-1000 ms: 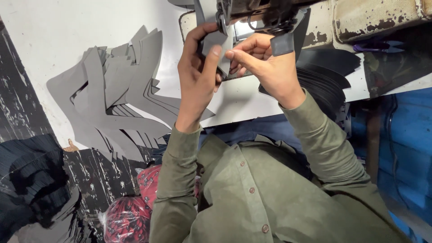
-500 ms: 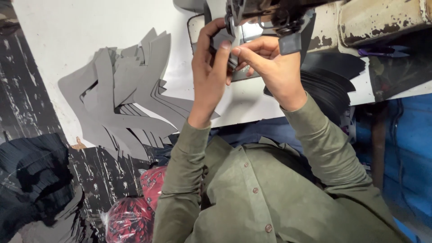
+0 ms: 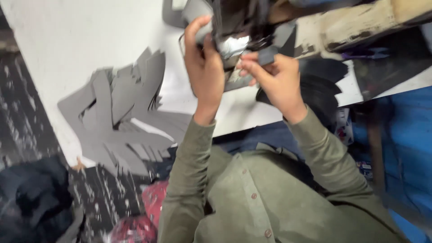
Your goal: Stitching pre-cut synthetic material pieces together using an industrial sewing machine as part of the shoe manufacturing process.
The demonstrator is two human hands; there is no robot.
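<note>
Since a moment ago both hands are sitting higher and closer in view, and the grey piece is tucked deeper under the machine head. The left hand's fingers are pinching the piece's left edge, thumb up by the shiny metal foot. The right hand's fingertips are gripping its right edge, closed on it. The piece is lying on the white table, just under the foot. It is looking thin, light and floppy (likely a cut fabric or felt part), so holding it at both edges, flat and taut, should suit it. Both wrists are bending upward, forearms in green sleeves reaching forward, elbows low. A grey stack is lying well to the left.
</note>
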